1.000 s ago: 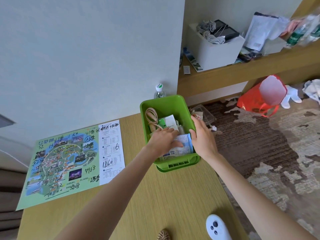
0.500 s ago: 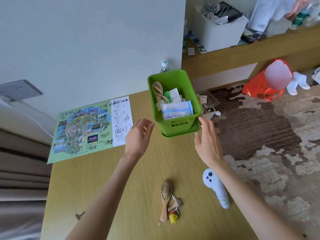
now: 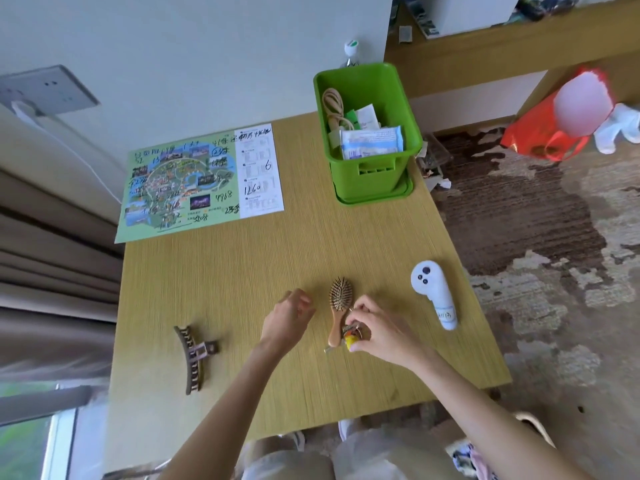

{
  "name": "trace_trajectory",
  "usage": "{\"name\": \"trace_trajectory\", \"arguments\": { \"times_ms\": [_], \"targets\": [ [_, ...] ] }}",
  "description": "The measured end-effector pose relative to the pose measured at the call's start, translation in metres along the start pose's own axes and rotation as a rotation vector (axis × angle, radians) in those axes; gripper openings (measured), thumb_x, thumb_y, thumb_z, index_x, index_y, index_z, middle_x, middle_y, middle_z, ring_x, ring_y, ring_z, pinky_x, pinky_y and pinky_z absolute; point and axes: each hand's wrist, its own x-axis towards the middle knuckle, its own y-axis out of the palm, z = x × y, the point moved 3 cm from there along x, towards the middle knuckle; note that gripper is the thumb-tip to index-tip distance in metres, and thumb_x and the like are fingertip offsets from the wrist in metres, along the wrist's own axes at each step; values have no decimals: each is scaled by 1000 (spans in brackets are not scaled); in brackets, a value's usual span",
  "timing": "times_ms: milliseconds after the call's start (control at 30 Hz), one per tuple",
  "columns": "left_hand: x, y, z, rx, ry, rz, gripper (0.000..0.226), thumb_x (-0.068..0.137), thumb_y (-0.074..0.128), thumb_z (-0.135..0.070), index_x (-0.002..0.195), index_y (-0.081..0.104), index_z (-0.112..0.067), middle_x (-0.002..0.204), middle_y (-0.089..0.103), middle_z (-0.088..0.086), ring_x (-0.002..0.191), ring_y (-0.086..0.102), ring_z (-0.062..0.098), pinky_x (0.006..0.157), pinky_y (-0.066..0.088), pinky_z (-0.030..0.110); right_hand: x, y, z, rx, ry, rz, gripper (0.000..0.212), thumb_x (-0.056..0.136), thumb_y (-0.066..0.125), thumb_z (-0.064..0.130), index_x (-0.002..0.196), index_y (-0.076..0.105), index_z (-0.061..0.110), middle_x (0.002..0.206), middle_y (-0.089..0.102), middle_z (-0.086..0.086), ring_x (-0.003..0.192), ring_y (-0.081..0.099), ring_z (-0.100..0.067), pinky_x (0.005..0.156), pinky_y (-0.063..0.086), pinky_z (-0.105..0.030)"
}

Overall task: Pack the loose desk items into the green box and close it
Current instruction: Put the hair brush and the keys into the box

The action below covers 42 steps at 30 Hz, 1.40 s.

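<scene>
The green box (image 3: 372, 169) stands open at the desk's far right, on its green lid, with a wipes pack (image 3: 370, 143), a cord and small packets inside. Near the front lie a wooden hairbrush (image 3: 339, 306), a bunch of keys with a yellow charm (image 3: 350, 336), a white handheld device (image 3: 437, 294) and a brown hair claw (image 3: 194, 356). My right hand (image 3: 377, 329) is closed on the keys beside the brush handle. To the left of the brush, my left hand (image 3: 289, 318) hovers with curled fingers and holds nothing.
A printed map with handwriting (image 3: 201, 183) lies at the far left of the desk (image 3: 242, 278). A bottle (image 3: 351, 51) stands behind the box against the wall. The desk's right edge drops to carpet with a red bag (image 3: 543, 133). Curtains hang at the left.
Both hands have left the green box and come back to the desk's front. My right hand has closed on the keys. The view has tilted down.
</scene>
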Motion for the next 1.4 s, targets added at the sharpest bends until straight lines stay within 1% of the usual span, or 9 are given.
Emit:
{"name": "trace_trajectory", "arguments": {
  "times_ms": [167,333,600,733,867,1033,1167,1267,1400],
  "targets": [
    [-8,21,-20,38,17,57,43,94,54,-40,128,38,-19,119,53,-1,89,64,22,66,57,42,-4,4,0,-108,-40,-11,46,76,79,27,117,60,21,120,44,8,112,42,-7,77,41,-17],
    [-4,35,-44,260,48,65,74,87,55,-57,146,19,-31,119,37,4,95,57,25,58,47,34,-14,2,-4,-143,-34,-116,19,87,69,18,106,66,19,108,47,7,104,51,-11,74,43,-21],
    [0,37,-39,260,27,2,59,90,48,-13,142,20,-11,107,59,11,82,60,28,59,49,36,-24,0,1,-161,-59,-313,13,89,67,13,98,76,16,100,66,6,95,58,-15,71,53,-34],
    [-3,26,-22,254,-40,-29,60,85,50,-7,138,21,-2,96,62,15,73,63,31,52,44,33,-19,-9,3,231,38,-527,12,89,67,8,93,76,13,105,71,6,99,62,-6,79,51,-23],
    [-6,11,-3,103,-105,38,41,90,42,-6,127,26,-2,97,60,19,73,60,35,53,43,39,-2,-16,12,965,157,-400,13,93,61,5,97,73,3,94,73,-11,84,66,-9,79,51,-24],
    [-9,-26,29,-159,-293,-10,29,96,44,-20,120,37,-5,99,59,13,81,61,32,64,49,38,21,-20,34,1375,186,-212,13,95,55,13,100,66,7,109,73,-12,107,67,-19,98,44,-27],
    [-15,-76,64,-351,-326,-126,25,90,53,-14,112,42,-11,93,55,9,66,51,19,54,41,29,44,-12,71,1761,220,-61,10,88,61,17,84,62,8,87,65,-15,88,66,-27,88,48,-38],
    [-33,-112,99,-394,-345,-254,25,88,56,-11,110,45,-11,92,56,9,65,50,18,53,40,28,59,7,104,1757,268,61,13,87,66,21,83,63,9,79,57,-7,75,60,-24,97,50,-48],
    [-66,-139,148,-435,-413,-317,26,89,58,-10,112,45,-10,97,56,13,64,50,20,52,40,30,76,39,153,1522,328,210,24,83,72,31,79,63,9,79,61,-6,76,62,-23,97,49,-46]
  ]
}}
